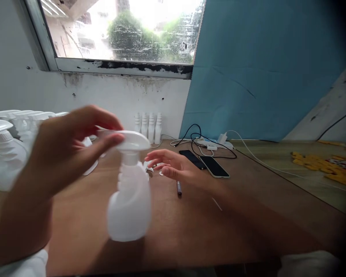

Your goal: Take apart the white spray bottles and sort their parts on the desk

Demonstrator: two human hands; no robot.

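Note:
A translucent white spray bottle (130,207) stands roughly upright in front of me, with a white trigger head on top. My left hand (67,148) grips that head between thumb and fingers. Whether the bottle's base touches the table cannot be made out. To the right of the bottle, my right hand (175,165) holds nothing, its fingers apart and pointing left. Small white pieces (148,166) lie on the table by its fingertips, partly hidden. A dark pen (179,188) lies just below this hand.
More white spray bottles (5,157) crowd the left side. Several slim white bottles (148,129) stand against the wall. Two phones (215,167), black cables (200,132) and a white power strip (216,143) occupy the table's back right. Yellow items (320,167) lie beyond its right edge.

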